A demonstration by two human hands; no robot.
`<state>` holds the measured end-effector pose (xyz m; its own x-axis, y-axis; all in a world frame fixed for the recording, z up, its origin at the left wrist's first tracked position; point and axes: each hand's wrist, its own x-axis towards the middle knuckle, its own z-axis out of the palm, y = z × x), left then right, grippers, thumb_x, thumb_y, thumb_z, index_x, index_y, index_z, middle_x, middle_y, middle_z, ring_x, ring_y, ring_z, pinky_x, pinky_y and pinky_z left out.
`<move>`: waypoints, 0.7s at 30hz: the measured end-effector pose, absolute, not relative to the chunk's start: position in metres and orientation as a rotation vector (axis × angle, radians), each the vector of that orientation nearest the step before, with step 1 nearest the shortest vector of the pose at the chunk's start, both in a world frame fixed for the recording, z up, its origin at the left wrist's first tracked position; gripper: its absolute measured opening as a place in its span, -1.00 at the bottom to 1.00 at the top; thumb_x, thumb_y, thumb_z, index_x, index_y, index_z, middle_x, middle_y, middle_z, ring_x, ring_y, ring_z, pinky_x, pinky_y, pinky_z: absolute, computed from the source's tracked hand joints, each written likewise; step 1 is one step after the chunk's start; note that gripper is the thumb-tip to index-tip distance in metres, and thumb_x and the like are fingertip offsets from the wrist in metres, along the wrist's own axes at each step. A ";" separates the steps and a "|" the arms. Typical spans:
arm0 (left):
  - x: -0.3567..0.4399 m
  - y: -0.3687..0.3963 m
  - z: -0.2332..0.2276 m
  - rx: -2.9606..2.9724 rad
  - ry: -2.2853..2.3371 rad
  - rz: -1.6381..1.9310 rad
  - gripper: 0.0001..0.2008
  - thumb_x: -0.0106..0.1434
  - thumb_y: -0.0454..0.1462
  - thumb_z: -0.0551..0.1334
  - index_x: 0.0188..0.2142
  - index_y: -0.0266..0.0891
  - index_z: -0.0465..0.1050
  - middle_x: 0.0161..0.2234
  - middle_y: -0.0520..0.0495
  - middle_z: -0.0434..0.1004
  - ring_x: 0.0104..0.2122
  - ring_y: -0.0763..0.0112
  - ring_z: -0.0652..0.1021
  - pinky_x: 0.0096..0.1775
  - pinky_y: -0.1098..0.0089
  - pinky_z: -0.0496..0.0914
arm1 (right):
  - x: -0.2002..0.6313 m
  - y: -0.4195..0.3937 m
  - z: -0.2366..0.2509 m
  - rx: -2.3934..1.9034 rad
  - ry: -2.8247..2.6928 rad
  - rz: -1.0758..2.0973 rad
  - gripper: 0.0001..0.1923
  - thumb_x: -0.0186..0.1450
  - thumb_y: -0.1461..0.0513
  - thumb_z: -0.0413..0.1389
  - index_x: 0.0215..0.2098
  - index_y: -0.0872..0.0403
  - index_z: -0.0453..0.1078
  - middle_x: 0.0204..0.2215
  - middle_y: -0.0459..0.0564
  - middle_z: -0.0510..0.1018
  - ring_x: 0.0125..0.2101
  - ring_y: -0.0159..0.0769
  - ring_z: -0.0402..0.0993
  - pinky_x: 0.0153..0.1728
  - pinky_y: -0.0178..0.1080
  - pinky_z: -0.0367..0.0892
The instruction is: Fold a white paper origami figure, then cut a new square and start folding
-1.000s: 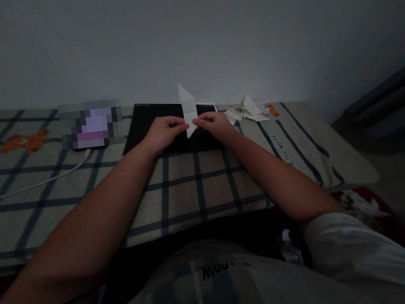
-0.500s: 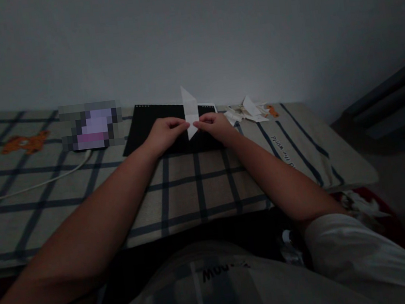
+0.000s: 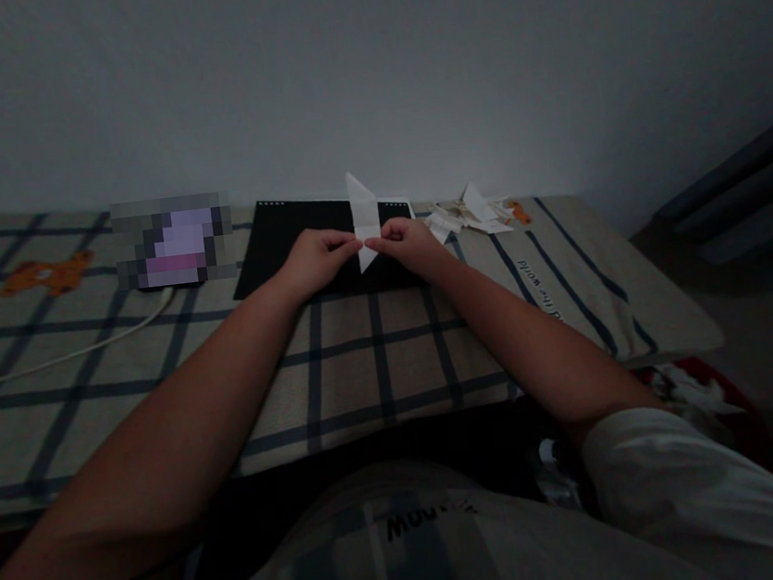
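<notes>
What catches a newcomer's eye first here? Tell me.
A white folded paper stands out mid-frame, pinched between the left hand and right hand over a black mat. A heap of paper scraps lies right of it on the checked cloth.

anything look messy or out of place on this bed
Only the heap of paper scraps at the far right of the checked cover, loose and crumpled beside the black mat. The folded white paper is held neatly between the left hand and right hand.
</notes>
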<state>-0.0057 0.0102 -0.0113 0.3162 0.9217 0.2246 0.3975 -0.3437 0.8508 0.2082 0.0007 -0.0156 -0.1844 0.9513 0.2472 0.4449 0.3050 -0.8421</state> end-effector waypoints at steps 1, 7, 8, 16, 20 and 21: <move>-0.006 0.010 -0.011 1.898 1.160 0.955 -0.77 0.24 -0.06 0.43 -0.30 -0.15 0.77 -0.32 -0.02 0.75 -0.25 0.24 0.63 -0.09 0.31 0.47 | 0.208 0.001 -0.016 -1.258 -1.778 0.797 -0.57 0.24 -0.09 0.34 -0.48 -0.01 0.32 -0.53 -0.18 0.35 -0.44 -0.35 0.21 -0.36 -0.23 0.15; -0.005 0.010 -0.009 1.879 1.163 0.972 -0.78 0.26 -0.07 0.43 -0.32 -0.15 0.76 -0.32 -0.02 0.75 -0.24 0.24 0.63 -0.11 0.32 0.47 | 0.206 -0.001 -0.013 -1.246 -1.751 0.796 -0.54 0.25 -0.13 0.33 -0.48 -0.01 0.34 -0.54 -0.18 0.36 -0.43 -0.33 0.24 -0.36 -0.23 0.17; -0.005 0.010 -0.009 1.865 1.168 0.976 -0.77 0.25 -0.06 0.44 -0.33 -0.15 0.75 -0.33 -0.01 0.75 -0.24 0.23 0.63 -0.11 0.32 0.47 | 0.206 -0.002 -0.011 -1.240 -1.743 0.803 -0.54 0.28 -0.14 0.32 -0.47 -0.01 0.36 -0.53 -0.17 0.37 -0.42 -0.31 0.26 -0.35 -0.23 0.18; -0.003 0.011 -0.010 1.784 1.198 0.965 -0.85 0.19 -0.15 0.47 -0.38 -0.16 0.75 -0.34 -0.04 0.75 -0.28 0.25 0.63 -0.14 0.31 0.46 | 0.207 -0.002 -0.008 -1.259 -1.724 0.808 -0.64 0.36 0.04 0.29 -0.48 0.01 0.36 -0.51 -0.15 0.41 -0.37 -0.29 0.31 -0.27 -0.21 0.22; -0.003 0.009 -0.011 1.763 1.211 1.031 -0.81 0.19 -0.12 0.48 -0.31 -0.18 0.77 -0.28 -0.07 0.77 -0.25 0.25 0.64 -0.10 0.30 0.48 | 0.207 -0.001 -0.010 -1.226 -1.749 0.795 -0.66 0.35 0.05 0.29 -0.48 0.01 0.37 -0.49 -0.14 0.42 -0.38 -0.31 0.31 -0.26 -0.21 0.24; -0.003 0.009 -0.011 1.759 1.206 1.044 -0.78 0.18 -0.09 0.49 -0.29 -0.18 0.77 -0.26 -0.09 0.77 -0.24 0.24 0.64 -0.09 0.29 0.49 | 0.207 -0.001 -0.011 -1.217 -1.753 0.793 -0.66 0.34 0.05 0.29 -0.48 0.02 0.37 -0.49 -0.14 0.43 -0.38 -0.31 0.31 -0.26 -0.21 0.24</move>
